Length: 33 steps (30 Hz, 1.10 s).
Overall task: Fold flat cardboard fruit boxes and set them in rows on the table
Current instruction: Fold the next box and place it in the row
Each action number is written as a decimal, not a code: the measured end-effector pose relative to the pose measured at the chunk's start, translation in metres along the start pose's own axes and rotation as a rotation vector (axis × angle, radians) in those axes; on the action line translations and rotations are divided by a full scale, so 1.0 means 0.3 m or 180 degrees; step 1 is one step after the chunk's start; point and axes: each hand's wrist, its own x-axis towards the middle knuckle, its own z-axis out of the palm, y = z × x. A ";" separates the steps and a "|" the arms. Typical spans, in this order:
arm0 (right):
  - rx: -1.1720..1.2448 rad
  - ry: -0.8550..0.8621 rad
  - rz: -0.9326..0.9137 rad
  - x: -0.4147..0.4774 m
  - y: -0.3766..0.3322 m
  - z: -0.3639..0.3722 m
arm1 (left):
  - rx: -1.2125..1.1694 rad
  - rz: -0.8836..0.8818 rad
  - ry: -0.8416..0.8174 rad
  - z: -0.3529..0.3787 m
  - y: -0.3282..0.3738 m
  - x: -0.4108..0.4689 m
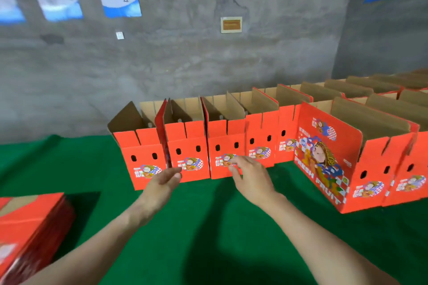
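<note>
On the green table [69, 164], the left hand [163, 180] and right hand [251, 174] are hovering, fingers slack and empty, before the folded boxes [187, 152] at centre frame, whose fronts likely want squaring before reaching for the flat stack [30, 222] lower left.

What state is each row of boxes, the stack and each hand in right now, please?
Back row of boxes: folded up, standing, top flaps open.
Front row of boxes: folded up, standing, top flaps open.
Stack of flat boxes: not yet folded, lying flat.
Left hand: open, holding nothing.
Right hand: open, gripping nothing.
</note>
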 end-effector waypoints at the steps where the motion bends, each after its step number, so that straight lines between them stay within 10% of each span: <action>1: 0.0039 -0.0168 -0.0299 -0.027 -0.077 0.039 | 0.0201 -0.0001 0.0095 -0.067 -0.065 -0.052; 5: -0.0267 -0.0791 -0.1100 -0.106 -0.312 0.186 | 0.1407 -0.0253 0.0821 -0.422 -0.367 -0.250; 10: -0.0527 -0.1099 -0.0740 -0.088 -0.517 0.303 | 0.2411 -0.1182 0.1874 -0.960 -0.651 -0.446; 15: -0.0360 -0.1322 -0.0276 -0.109 -0.706 0.440 | 0.3135 -0.1496 0.0866 -1.084 -0.842 -0.600; 21: 0.0174 -0.1922 0.0362 -0.228 -0.891 0.668 | 0.2731 0.0001 0.1195 -0.952 -0.792 -0.751; 24: 0.0602 -0.2074 0.1001 -0.286 -0.957 0.762 | 0.2727 -0.0583 0.1251 -0.991 -0.811 -0.745; 30: 0.2020 -0.0874 0.3020 -0.314 -1.047 0.834 | 0.3112 -0.0952 0.0553 -0.992 -0.879 -0.711; 33: 0.2395 -0.0301 0.3037 -0.262 -1.054 0.783 | 0.2578 -0.0636 0.0862 -1.021 -0.837 -0.687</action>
